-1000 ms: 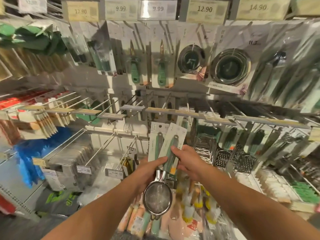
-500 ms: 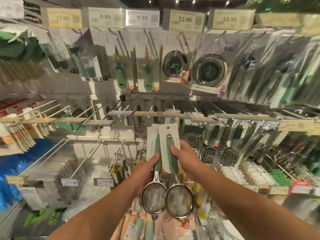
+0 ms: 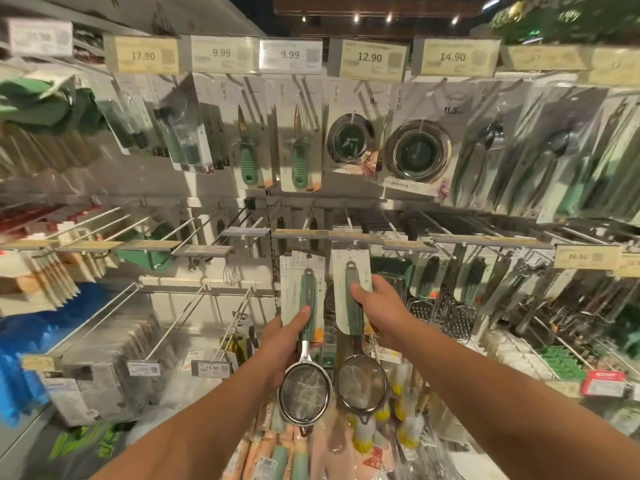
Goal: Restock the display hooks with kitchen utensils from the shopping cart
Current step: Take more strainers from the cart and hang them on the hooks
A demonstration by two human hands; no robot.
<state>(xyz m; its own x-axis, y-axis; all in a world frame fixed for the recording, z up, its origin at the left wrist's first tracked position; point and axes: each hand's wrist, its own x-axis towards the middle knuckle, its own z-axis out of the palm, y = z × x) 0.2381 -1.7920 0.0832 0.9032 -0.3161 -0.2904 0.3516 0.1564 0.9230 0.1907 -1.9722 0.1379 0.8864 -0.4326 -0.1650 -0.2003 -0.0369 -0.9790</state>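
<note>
Two carded mesh strainers with green handles are held up side by side before the middle row of display hooks (image 3: pixel 349 220). My left hand (image 3: pixel 282 337) grips the left strainer (image 3: pixel 304 393) by its handle and card. My right hand (image 3: pixel 379 311) holds the right strainer (image 3: pixel 362 382) by its handle, its card top just under the hook rail. Below my arms lie more packaged utensils (image 3: pixel 280 455), pink and green; whether that is the cart I cannot tell.
The upper row holds green-handled knives (image 3: pixel 247 150) and round steel strainers (image 3: pixel 417 154) under price tags such as 9.99 and 12.90. Graters (image 3: pixel 446 313) hang at the right. Several bare hooks (image 3: pixel 180 320) jut out at the lower left.
The two strainers were stacked together between both hands; now they are split apart, one in each hand, and raised toward the middle hooks. The view has tilted upward.
</note>
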